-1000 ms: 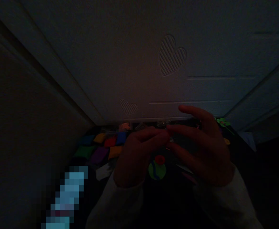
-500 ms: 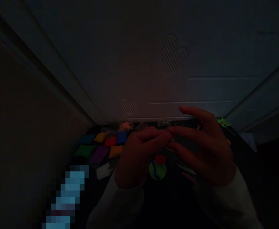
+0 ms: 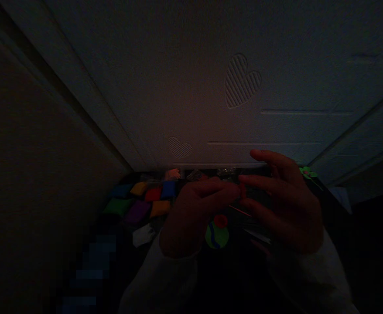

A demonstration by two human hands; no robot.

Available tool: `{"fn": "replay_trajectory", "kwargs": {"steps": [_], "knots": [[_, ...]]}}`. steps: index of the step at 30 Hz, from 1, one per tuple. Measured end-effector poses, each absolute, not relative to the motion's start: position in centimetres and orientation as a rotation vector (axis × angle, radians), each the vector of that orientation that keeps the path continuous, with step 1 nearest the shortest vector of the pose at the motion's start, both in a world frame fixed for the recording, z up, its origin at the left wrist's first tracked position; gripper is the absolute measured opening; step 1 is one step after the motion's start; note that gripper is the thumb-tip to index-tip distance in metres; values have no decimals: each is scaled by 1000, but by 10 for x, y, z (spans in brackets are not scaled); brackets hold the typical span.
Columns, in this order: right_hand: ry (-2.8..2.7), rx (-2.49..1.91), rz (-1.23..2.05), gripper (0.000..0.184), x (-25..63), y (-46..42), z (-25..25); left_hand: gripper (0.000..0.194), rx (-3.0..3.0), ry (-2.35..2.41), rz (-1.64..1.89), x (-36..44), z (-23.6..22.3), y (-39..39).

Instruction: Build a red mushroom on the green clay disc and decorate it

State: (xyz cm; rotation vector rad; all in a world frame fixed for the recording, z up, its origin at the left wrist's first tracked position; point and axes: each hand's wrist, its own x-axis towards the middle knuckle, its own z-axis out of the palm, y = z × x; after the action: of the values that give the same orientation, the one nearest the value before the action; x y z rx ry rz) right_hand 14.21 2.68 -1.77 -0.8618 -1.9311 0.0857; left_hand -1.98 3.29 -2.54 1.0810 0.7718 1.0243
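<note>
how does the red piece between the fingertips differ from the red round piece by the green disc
Shape: the red piece looks narrow and strip-like from this angle, while the red round piece shows a rounded outline with a darker middle.

Place: the red piece is between the right hand's thumb and finger; the red round piece overlaps the upper edge of the green disc.

Both are red.
</note>
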Motion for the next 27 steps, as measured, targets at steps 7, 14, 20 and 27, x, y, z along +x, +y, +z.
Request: {"fn": "replay_trajectory", "kwargs": {"steps": [7, 14, 20, 27], "knots": [[-1958, -853, 39, 35, 142, 27, -16, 9, 1063, 788, 1034, -19, -25, 33], [-1945, -851, 72, 38, 142, 26, -16, 8, 1069, 810, 1065, -18, -23, 33], [-1950, -875, 54, 33, 141, 26, -16, 8, 1117, 829, 1067, -18, -24, 33], [-1966, -886, 41, 31, 143, 26, -15, 8, 1058, 711, 1079, -19, -23, 33]]}}
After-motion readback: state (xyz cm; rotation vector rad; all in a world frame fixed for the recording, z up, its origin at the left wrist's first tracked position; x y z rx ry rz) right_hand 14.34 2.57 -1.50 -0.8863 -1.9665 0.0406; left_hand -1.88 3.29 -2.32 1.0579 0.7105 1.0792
